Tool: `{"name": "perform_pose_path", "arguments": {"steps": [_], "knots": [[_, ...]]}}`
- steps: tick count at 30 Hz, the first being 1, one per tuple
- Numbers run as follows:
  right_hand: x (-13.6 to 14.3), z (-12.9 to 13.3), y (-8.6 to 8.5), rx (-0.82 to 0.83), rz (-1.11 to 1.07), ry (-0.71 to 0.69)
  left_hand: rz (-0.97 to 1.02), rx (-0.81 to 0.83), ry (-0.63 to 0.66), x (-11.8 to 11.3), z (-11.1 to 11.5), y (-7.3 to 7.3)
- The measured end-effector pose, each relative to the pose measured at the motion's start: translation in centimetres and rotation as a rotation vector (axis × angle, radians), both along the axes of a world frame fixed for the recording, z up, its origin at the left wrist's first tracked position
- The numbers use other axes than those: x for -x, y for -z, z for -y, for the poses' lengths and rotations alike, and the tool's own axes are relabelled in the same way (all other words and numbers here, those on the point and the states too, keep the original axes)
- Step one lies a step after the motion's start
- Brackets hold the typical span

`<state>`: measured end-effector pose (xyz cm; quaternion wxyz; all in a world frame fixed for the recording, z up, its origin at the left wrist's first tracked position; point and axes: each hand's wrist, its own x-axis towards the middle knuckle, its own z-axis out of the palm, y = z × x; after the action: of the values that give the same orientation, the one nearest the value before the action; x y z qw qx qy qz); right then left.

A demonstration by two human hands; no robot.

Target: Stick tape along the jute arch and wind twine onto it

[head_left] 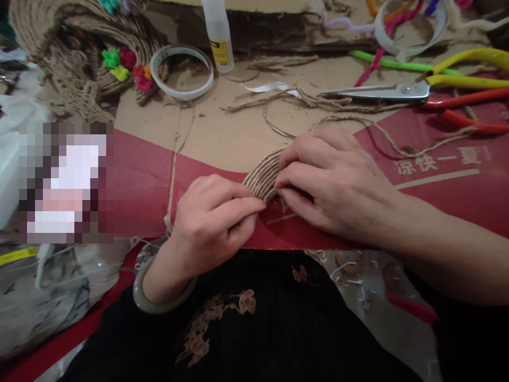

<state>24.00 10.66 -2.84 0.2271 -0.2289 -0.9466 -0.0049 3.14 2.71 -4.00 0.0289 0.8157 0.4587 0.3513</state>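
Observation:
Between my two hands is a curved band of twine (262,174), made of several brown cords lying side by side. My left hand (217,217) pinches its left end between thumb and fingers. The right end is gripped by my right hand (330,178), whose curled fingers hide part of it. A loose length of twine (392,140) runs off behind my right hand over the red cardboard. The band is held just above or on the cardboard (139,180); I cannot tell which.
Scissors (409,93) with yellow and red handles lie at the back right. A tape roll (183,95) and a glue bottle (220,48) are at the back, another tape roll (445,26) at far right. Coiled twine pieces (83,53) with coloured flowers fill the back left. A pixelated object (66,183) lies left.

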Motion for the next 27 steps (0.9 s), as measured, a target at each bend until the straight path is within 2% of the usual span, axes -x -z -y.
{"name": "perform_pose_path", "arguments": {"steps": [6,15,22,27], "knots": [[0.06,-0.04,0.20,-0.022,-0.026,-0.004,-0.043,-0.023,0.018,-0.05,-0.06,-0.09],[0.06,0.08,-0.14,0.020,0.060,0.029,-0.086,-0.010,0.042,-0.01,-0.08,-0.29],[0.09,-0.08,0.17,-0.034,-0.009,-0.005,-0.101,-0.019,0.044,-0.05,-0.07,-0.34],[0.14,-0.12,0.14,0.040,0.038,0.021,-0.093,-0.025,0.054,0.00,-0.13,-0.42]]}}
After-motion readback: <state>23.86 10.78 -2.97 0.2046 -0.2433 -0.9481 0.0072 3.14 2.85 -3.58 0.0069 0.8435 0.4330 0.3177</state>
